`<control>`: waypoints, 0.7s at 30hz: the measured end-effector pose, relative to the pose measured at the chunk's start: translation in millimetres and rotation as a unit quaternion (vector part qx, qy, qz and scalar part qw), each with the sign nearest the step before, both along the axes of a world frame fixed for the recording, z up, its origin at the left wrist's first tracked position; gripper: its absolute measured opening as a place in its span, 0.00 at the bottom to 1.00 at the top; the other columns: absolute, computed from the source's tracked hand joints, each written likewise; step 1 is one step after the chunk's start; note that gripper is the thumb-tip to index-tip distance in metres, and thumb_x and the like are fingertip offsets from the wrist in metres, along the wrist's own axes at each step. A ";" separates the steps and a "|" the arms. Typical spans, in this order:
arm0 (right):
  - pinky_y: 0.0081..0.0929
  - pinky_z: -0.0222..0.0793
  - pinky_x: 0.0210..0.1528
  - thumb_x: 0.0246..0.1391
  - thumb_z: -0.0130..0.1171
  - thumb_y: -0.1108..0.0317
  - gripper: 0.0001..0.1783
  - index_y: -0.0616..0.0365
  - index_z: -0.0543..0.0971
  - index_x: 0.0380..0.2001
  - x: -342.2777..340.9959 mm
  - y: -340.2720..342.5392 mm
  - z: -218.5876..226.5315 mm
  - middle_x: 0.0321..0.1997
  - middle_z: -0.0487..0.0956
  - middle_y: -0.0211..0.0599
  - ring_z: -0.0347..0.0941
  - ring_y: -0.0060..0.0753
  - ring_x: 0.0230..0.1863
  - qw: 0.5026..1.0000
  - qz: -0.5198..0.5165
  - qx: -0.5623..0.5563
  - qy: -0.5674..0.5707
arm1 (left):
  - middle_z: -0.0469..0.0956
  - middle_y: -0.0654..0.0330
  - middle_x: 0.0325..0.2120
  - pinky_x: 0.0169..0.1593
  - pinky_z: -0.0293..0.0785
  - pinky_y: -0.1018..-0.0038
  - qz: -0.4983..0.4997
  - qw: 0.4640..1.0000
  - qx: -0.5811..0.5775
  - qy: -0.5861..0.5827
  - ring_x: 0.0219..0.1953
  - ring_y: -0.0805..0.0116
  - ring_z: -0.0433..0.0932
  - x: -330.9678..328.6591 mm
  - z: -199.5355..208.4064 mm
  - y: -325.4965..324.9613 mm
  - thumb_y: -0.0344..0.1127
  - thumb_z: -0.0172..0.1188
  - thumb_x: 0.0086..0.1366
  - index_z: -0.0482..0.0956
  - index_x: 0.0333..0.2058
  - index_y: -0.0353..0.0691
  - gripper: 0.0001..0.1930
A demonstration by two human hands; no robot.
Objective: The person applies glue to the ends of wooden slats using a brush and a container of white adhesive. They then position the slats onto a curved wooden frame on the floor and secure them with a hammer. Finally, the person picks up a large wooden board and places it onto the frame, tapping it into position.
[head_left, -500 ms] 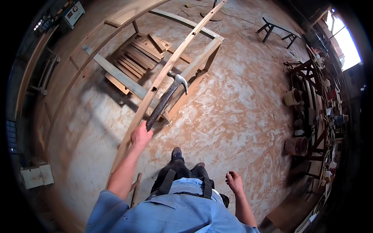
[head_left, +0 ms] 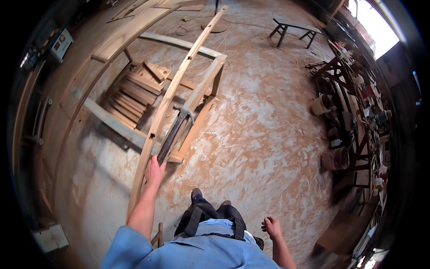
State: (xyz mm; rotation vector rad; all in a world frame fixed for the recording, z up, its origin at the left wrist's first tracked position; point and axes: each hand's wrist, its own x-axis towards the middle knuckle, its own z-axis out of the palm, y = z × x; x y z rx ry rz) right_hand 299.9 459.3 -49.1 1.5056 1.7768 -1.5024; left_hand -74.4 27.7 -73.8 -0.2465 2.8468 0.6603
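My left hand (head_left: pixel 154 171) is wrapped round the handle end of a claw hammer (head_left: pixel 168 141). The hammer's metal head is away from me, above the side of a low wooden frame (head_left: pixel 207 80). Just left of the hammer runs a long, pale wooden beam (head_left: pixel 170 97) with several dark slots cut in it, lying across the frame. My left hand is close against the beam; whether it touches is unclear. Out to the right of my body, my right hand (head_left: pixel 271 227) hangs with curled fingers. Anything inside those fingers is too small to make out.
Cut wood pieces (head_left: pixel 130 99) are stacked within the frame. A long plank (head_left: pixel 121 40) lies beyond at far left. A dark bench (head_left: pixel 295 28) stands far right. Along the right are a cluttered rack (head_left: pixel 354 105) and buckets (head_left: pixel 320 105). A cable (head_left: pixel 251 23) crosses the floor.
The surroundings have shifted left in the view as my head turned. The hammer remains in my left hand beside the beam. My right hand stays curled, a little lower in the picture.
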 end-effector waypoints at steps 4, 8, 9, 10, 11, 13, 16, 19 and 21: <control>0.30 0.75 0.28 0.57 0.52 0.60 0.21 0.67 0.74 0.47 27.5 7.7 -6.6 0.34 0.80 0.45 0.77 0.34 0.28 0.997 -0.058 -0.016 -0.050 | 0.75 0.47 0.44 0.48 0.70 0.56 -0.015 0.998 -0.027 0.051 0.47 0.46 0.74 -0.8 -22.0 -1.1 0.41 0.63 0.56 0.70 0.50 0.40 0.24; 0.30 0.77 0.30 0.56 0.51 0.55 0.23 0.63 0.76 0.46 38.5 35.8 -14.7 0.37 0.80 0.42 0.78 0.33 0.30 0.996 -0.033 -0.008 -0.077 | 0.75 0.41 0.44 0.53 0.68 0.58 -0.022 0.998 -0.013 0.066 0.48 0.44 0.73 10.7 -28.2 2.4 0.33 0.62 0.53 0.70 0.49 0.30 0.25; 0.30 0.76 0.29 0.56 0.51 0.53 0.24 0.62 0.76 0.45 41.8 46.8 -28.3 0.36 0.80 0.41 0.78 0.32 0.28 0.997 -0.019 -0.004 -0.075 | 0.74 0.40 0.45 0.55 0.67 0.58 -0.037 0.997 -0.033 0.056 0.49 0.42 0.72 7.6 -35.5 -3.3 0.31 0.62 0.53 0.67 0.52 0.28 0.27; 0.30 0.76 0.28 0.56 0.51 0.52 0.24 0.63 0.77 0.45 40.7 57.0 -35.8 0.35 0.80 0.41 0.78 0.32 0.28 0.997 -0.028 -0.007 -0.065 | 0.73 0.39 0.46 0.57 0.64 0.58 -0.063 0.991 -0.062 0.101 0.52 0.39 0.69 9.3 -45.8 -9.7 0.31 0.61 0.54 0.64 0.55 0.28 0.30; 0.30 0.76 0.27 0.56 0.50 0.52 0.24 0.63 0.77 0.44 28.0 72.8 -43.5 0.34 0.80 0.41 0.78 0.32 0.27 0.999 -0.014 -0.013 -0.044 | 0.75 0.40 0.39 0.45 0.73 0.58 -0.103 0.959 -0.138 0.225 0.39 0.44 0.77 8.3 -76.4 -39.6 0.29 0.60 0.55 0.63 0.56 0.28 0.29; 0.30 0.76 0.29 0.57 0.51 0.52 0.24 0.61 0.76 0.46 35.3 98.3 -42.7 0.36 0.80 0.40 0.77 0.31 0.29 0.997 -0.046 -0.030 -0.044 | 0.75 0.40 0.39 0.46 0.73 0.58 -0.133 0.948 -0.123 0.260 0.39 0.44 0.76 12.2 -77.5 3.8 0.29 0.60 0.55 0.63 0.56 0.28 0.29; 0.31 0.76 0.29 0.57 0.51 0.51 0.24 0.61 0.76 0.45 38.7 139.9 -54.7 0.36 0.79 0.40 0.77 0.31 0.29 0.996 -0.074 -0.049 -0.030 | 0.75 0.41 0.39 0.46 0.73 0.59 -0.171 0.962 -0.073 0.200 0.40 0.44 0.76 25.8 -67.6 113.1 0.29 0.60 0.56 0.63 0.56 0.28 0.29; 0.31 0.75 0.24 0.56 0.50 0.50 0.24 0.60 0.76 0.45 47.5 189.5 -92.6 0.33 0.79 0.39 0.76 0.33 0.26 0.993 -0.109 -0.049 -0.020 | 0.76 0.41 0.39 0.46 0.73 0.59 -0.208 0.973 -0.042 0.095 0.41 0.45 0.76 36.0 -63.9 224.4 0.29 0.59 0.56 0.63 0.56 0.28 0.29; 0.31 0.74 0.24 0.56 0.50 0.51 0.24 0.59 0.76 0.45 43.7 235.0 -93.9 0.33 0.79 0.39 0.76 0.33 0.25 0.990 -0.132 -0.045 0.003 | 0.76 0.41 0.40 0.46 0.73 0.60 -0.214 0.975 -0.039 0.034 0.41 0.45 0.76 35.3 -63.8 275.6 0.29 0.59 0.56 0.63 0.55 0.28 0.29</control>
